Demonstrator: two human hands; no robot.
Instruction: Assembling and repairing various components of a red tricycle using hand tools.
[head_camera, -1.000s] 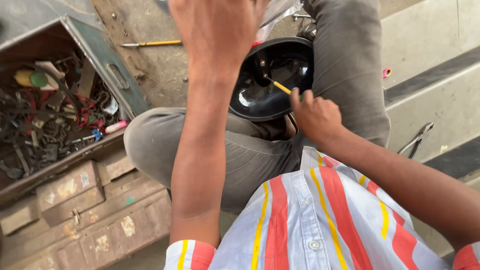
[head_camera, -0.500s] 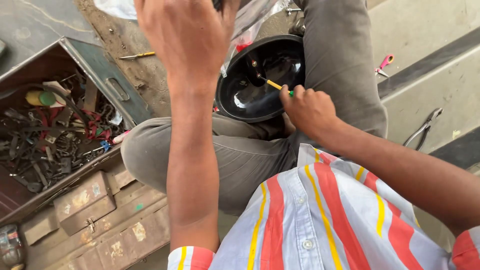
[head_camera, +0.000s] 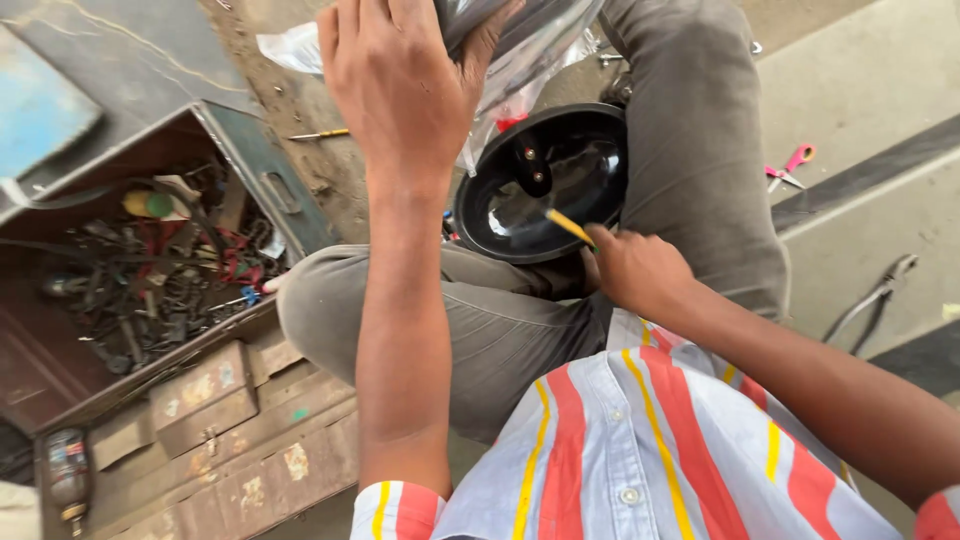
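Head view, looking down over a striped shirt (head_camera: 640, 450) and grey trousers (head_camera: 500, 320) of a seated person. Item one: left hand (head_camera: 400, 90), upper centre of the frame, fingers curled over a dark rounded object in clear plastic wrapping (head_camera: 530, 50); what the object is cannot be told, as most of it is cut off by the top edge. Item two: right hand (head_camera: 635, 270), centre right, closed around a yellow-handled screwdriver (head_camera: 568, 226) whose tip points into a glossy black bowl-shaped housing (head_camera: 545, 185) resting between the knees, just below the wrapped object. Inside the housing a small dark bracket with fasteners (head_camera: 530, 165) sits near the upper left of the bowl. Item three: open metal toolbox (head_camera: 150, 270), left of the frame, filled with mixed hand tools. Item four: a second screwdriver (head_camera: 320, 134) on the ground above the box. Item five: pink-handled scissors (head_camera: 790, 168) and grey pliers (head_camera: 870, 300) on the floor at right. Handling judgement: the driver should be seated squarely on the fastener before turning, the housing braced firmly by the legs so it does not spin, and the glossy inner surface kept clear of a slipping tip.
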